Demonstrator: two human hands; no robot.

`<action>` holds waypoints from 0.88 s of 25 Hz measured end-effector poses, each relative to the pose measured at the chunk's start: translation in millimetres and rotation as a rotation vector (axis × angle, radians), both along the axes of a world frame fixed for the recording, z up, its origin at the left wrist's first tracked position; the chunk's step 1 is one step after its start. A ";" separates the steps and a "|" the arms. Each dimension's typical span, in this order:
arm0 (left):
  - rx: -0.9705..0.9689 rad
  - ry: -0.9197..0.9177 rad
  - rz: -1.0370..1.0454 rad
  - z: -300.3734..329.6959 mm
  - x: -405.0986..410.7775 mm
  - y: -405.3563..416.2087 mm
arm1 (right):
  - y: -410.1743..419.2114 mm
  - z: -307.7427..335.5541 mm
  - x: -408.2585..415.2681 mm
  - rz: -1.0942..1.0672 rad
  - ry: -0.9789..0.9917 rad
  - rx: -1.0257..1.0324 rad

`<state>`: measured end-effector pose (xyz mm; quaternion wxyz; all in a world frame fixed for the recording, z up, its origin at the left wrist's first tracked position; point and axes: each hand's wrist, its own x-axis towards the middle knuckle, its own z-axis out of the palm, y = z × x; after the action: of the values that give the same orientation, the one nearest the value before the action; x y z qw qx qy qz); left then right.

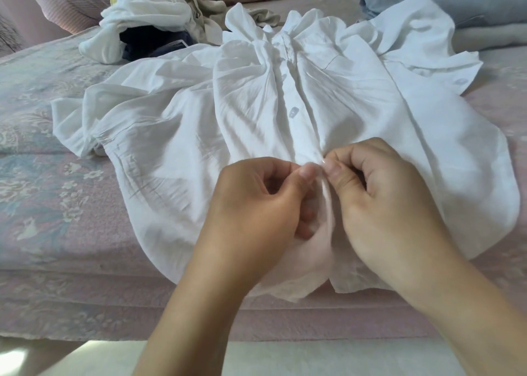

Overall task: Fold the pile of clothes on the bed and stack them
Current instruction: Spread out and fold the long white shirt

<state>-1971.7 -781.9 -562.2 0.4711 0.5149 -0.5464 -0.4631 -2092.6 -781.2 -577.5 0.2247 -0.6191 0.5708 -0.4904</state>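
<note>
A crumpled white cotton button-front shirt (285,113) lies spread front-up across the middle of the pink floral quilted bed (57,204), collar toward 12 o'clock and hem toward 6 o'clock. Near the hem, the left hand (256,204) and the right hand (379,193) meet at the placket, each pinching one edge of the fabric between thumb and forefinger, seemingly fastening a lower button; the button itself is hidden. Higher buttons look closed already. The shirt is not yet folded: both sleeves sprawl outward and the cloth is heavily creased. At 11 o'clock sits an unsorted heap of white, beige and dark navy garments (154,25), so most of the work appears to remain. At 2 o'clock, folded pale blue and grey fabrics (470,13) may be a started stack, though that is uncertain.
</note>
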 end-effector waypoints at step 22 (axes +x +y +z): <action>-0.349 -1.317 -0.231 -17.3 1.5 -263.7 | -257.9 -2.6 -102.4 0.144 1.190 0.358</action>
<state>-1970.2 -1045.6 -579.5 0.0645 0.5440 -0.8366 -0.0064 -2195.0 -1039.1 -580.1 0.0011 -0.7760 0.6281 0.0578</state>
